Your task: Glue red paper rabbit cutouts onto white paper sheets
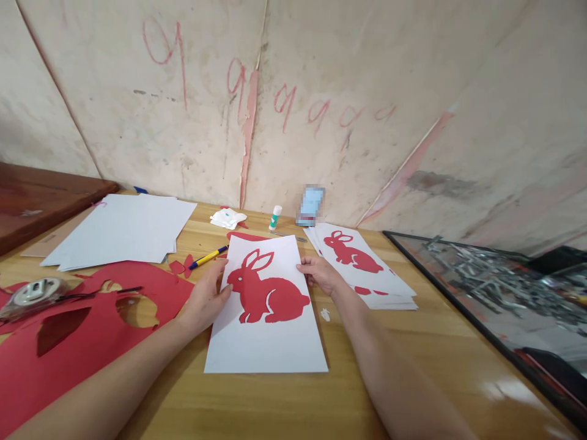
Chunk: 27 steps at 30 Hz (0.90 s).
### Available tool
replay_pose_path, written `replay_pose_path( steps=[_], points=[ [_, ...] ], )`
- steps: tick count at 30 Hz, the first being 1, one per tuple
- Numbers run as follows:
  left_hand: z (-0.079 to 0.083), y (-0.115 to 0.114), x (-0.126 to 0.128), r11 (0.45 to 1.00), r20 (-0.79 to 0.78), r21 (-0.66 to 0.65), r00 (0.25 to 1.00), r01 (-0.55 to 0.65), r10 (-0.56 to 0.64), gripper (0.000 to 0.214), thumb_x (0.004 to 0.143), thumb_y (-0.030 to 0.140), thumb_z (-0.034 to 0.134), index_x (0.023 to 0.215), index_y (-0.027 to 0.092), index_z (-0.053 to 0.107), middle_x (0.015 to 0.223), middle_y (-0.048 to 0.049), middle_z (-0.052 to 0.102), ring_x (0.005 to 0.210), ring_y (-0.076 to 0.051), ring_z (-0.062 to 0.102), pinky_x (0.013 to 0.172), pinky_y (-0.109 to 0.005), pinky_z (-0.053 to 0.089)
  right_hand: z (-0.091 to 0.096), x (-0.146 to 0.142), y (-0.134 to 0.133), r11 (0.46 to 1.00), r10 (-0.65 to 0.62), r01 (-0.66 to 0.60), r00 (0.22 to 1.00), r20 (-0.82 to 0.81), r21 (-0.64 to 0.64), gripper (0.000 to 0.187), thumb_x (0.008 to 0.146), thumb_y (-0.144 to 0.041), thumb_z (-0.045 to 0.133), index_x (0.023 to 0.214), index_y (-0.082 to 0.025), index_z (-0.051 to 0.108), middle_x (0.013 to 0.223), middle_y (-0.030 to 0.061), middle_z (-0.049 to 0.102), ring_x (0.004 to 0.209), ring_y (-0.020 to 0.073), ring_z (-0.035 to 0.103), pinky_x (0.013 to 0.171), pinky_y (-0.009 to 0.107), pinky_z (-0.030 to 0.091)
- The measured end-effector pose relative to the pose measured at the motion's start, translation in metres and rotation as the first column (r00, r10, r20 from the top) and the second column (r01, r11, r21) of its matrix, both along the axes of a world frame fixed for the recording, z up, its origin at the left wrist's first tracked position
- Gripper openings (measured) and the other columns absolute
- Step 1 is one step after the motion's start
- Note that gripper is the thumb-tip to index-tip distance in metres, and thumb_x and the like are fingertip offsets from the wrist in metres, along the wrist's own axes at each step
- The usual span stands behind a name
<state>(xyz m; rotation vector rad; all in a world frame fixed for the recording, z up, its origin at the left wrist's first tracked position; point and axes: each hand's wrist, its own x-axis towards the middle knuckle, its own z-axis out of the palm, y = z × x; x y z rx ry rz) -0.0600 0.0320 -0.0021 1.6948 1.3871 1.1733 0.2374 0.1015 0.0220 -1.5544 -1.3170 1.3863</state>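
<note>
Forearms [123, 373] stretched over table [394, 360], rabbit sheet [266, 355] held by both hands

Between the forearms, the white sheet is held over the wooden table, near its middle; whether it is lifted or laid flat cannot be told. On it a red rabbit [284, 299] is shown, turned to the left. By the left hand [208, 294], half closed, the left edge is held, the thumb laid over the paper close to the rabbit's nose. By the right hand [317, 275] the opposite edge is pinched, thumb on top and fingers curled in.

Just beyond the left hand a yellow and blue pen [208, 257] is seen. To the left, cut red paper [27, 373] is spread, with a tape measure [39, 292] set on it; behind, white paper [128, 232] is stacked. To the right, a second sheet [383, 286] with a similar rabbit is laid on others. Toward the wall [367, 49], a crumpled tissue [228, 218], an upright glue stick [275, 218] and a leaning phone [310, 206], its screen blurred, are lined up. At the far right, metal pieces [495, 287] are heaped.
</note>
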Motion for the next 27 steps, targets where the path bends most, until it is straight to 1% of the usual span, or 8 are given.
replay_pose_path(
  steps=[2, 4, 8, 10, 12, 15, 21, 27],
  points=[
    [0.004, -0.001, 0.001, 1.0, 0.044, -0.016, 0.999, 0.02, -0.019, 0.053, 0.079, 0.028, 0.057, 0.131, 0.022, 0.052, 0.125, -0.0075, 0.065, 0.105, -0.025, 0.065, 0.088, -0.039, 0.055, 0.0, 0.0, 0.0, 1.0, -0.027, 0.027, 1.0, -0.004, -0.002, 0.02, 0.068, -0.03, 0.071, 0.071, -0.018, 0.055, 0.053, -0.005, 0.054, 0.043, 0.0069, 0.041, 0.04, 0.021, 0.024],
    [0.004, 0.0, 0.0, 0.999, 0.061, -0.033, 0.998, -0.002, 0.004, 0.053, 0.079, 0.032, 0.058, 0.131, 0.021, 0.053, 0.119, -0.0079, 0.067, 0.1, -0.025, 0.067, 0.085, -0.038, 0.055, 0.003, 0.0, -0.002, 1.0, -0.002, 0.003, 1.0, 0.006, -0.019, 0.023, 0.07, -0.035, 0.072, 0.073, -0.019, 0.055, 0.053, -0.0051, 0.053, 0.043, 0.0072, 0.041, 0.041, 0.021, 0.023],
    [-0.003, 0.005, -0.004, 0.996, 0.049, -0.067, 0.997, -0.054, 0.057, 0.059, 0.074, 0.037, 0.061, 0.13, 0.019, 0.054, 0.109, -0.0088, 0.069, 0.094, -0.025, 0.068, 0.081, -0.039, 0.056, 0.015, 0.005, -0.009, 0.973, 0.222, -0.22, 0.975, 0.013, -0.075, 0.033, 0.066, -0.041, 0.077, 0.082, -0.017, 0.06, 0.065, -0.002, 0.061, 0.05, 0.0089, 0.048, 0.043, 0.021, 0.027],
    [-0.006, 0.006, -0.005, 0.994, 0.033, -0.089, 0.997, -0.065, 0.068, 0.061, 0.073, 0.038, 0.062, 0.131, 0.019, 0.053, 0.104, -0.0081, 0.07, 0.085, -0.023, 0.068, 0.077, -0.038, 0.056, 0.02, 0.008, -0.012, 0.949, 0.307, -0.304, 0.951, 0.023, -0.086, 0.035, 0.062, -0.039, 0.08, 0.078, -0.017, 0.059, 0.064, -0.0034, 0.06, 0.05, 0.0083, 0.047, 0.044, 0.022, 0.029],
    [-0.006, 0.007, -0.006, 0.993, 0.033, -0.094, 0.997, -0.071, 0.074, 0.062, 0.072, 0.039, 0.063, 0.13, 0.019, 0.054, 0.1, -0.0072, 0.069, 0.08, -0.022, 0.068, 0.074, -0.038, 0.056, 0.022, 0.011, -0.013, 0.936, 0.346, -0.342, 0.937, 0.038, -0.087, 0.035, 0.059, -0.037, 0.081, 0.073, -0.019, 0.055, 0.058, -0.0062, 0.055, 0.047, 0.0076, 0.044, 0.043, 0.022, 0.029],
    [-0.003, 0.006, -0.004, 0.993, 0.067, -0.093, 0.994, -0.077, 0.083, 0.062, 0.07, 0.039, 0.064, 0.129, 0.019, 0.056, 0.098, -0.0064, 0.069, 0.079, -0.021, 0.067, 0.074, -0.037, 0.056, 0.019, 0.013, -0.011, 0.932, 0.358, -0.353, 0.932, 0.058, -0.077, 0.032, 0.059, -0.036, 0.079, 0.069, -0.019, 0.052, 0.052, -0.0075, 0.051, 0.044, 0.0074, 0.04, 0.043, 0.023, 0.029],
    [-0.002, 0.007, -0.004, 0.993, 0.113, -0.079, 0.989, -0.09, 0.099, 0.061, 0.068, 0.036, 0.065, 0.127, 0.018, 0.058, 0.092, -0.0051, 0.069, 0.081, -0.021, 0.067, 0.076, -0.035, 0.055, 0.012, 0.014, -0.005, 0.961, 0.276, -0.276, 0.96, 0.05, -0.016, 0.029, 0.059, -0.035, 0.075, 0.075, -0.018, 0.058, 0.059, -0.0037, 0.06, 0.047, 0.0088, 0.046, 0.044, 0.023, 0.027],
    [0.001, 0.006, -0.004, 0.989, 0.154, -0.144, 0.986, -0.037, 0.06, 0.067, 0.069, 0.037, 0.067, 0.132, 0.018, 0.054, 0.088, -0.0045, 0.069, 0.082, -0.022, 0.068, 0.078, -0.037, 0.055, 0.009, 0.014, -0.007, 0.964, 0.263, -0.264, 0.965, -0.017, -0.035, 0.034, 0.063, -0.038, 0.078, 0.087, -0.017, 0.065, 0.077, 0.0037, 0.072, 0.064, 0.0163, 0.061, 0.055, 0.026, 0.041]
  ],
)
